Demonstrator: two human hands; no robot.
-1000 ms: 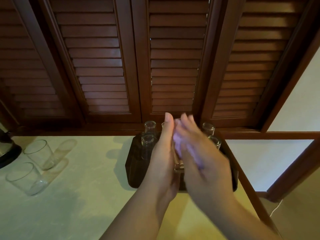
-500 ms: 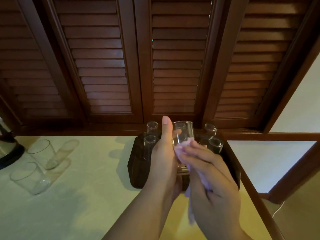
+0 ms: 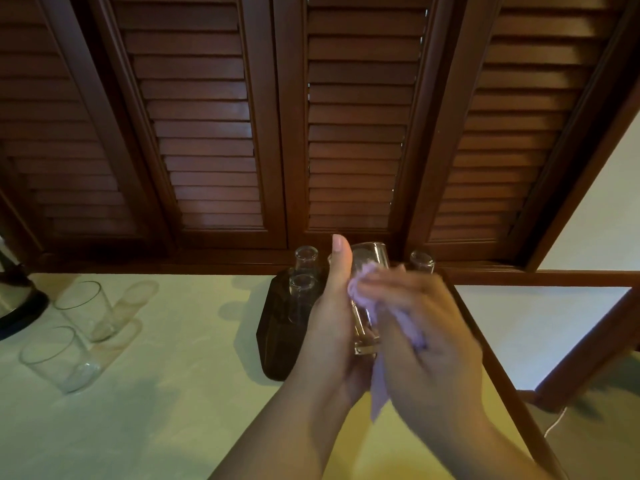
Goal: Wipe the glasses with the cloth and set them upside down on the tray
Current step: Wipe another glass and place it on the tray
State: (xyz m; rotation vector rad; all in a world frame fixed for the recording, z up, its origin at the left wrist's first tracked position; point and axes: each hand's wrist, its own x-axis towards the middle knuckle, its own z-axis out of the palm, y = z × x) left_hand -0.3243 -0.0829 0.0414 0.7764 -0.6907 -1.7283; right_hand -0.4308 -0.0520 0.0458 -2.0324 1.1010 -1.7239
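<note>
Gripping a clear glass (image 3: pixel 367 296) with the left hand (image 3: pixel 332 327), fingers wrapping its left side, thumb pointing up along the wall; right hand (image 3: pixel 426 327) is pinching a lilac cloth (image 3: pixel 367 289) and pressing it against the glass's right side. Right hand is motion-blurred, so exact finger placement on the cloth is hard to make out. Glass is standing roughly upright between both palms, held above the near part of the tray, its thick end low between the palms and its other end showing above the thumb tip.

Louvred wooden shutters (image 3: pixel 214 133) are filling the upper view. Pale table (image 3: pixel 166 393) is running below, cut off at the bottom and left. Dark tray (image 3: pixel 277 327) is sitting at the table's far edge, mostly hidden behind the hands; its right half cannot be seen. Three glasses are showing on it: back left glass (image 3: pixel 306 258), front left glass (image 3: pixel 302 285), back right glass (image 3: pixel 421 261). Two wider tumblers are waiting on the table well left of the tray: far tumbler (image 3: pixel 85 311), near tumbler (image 3: pixel 57 358). Dark rounded object (image 3: pixel 17 306) at the left edge is cropped, not identifiable. Cloth tail is hanging down between the wrists. No readable writing or brand anywhere.
</note>
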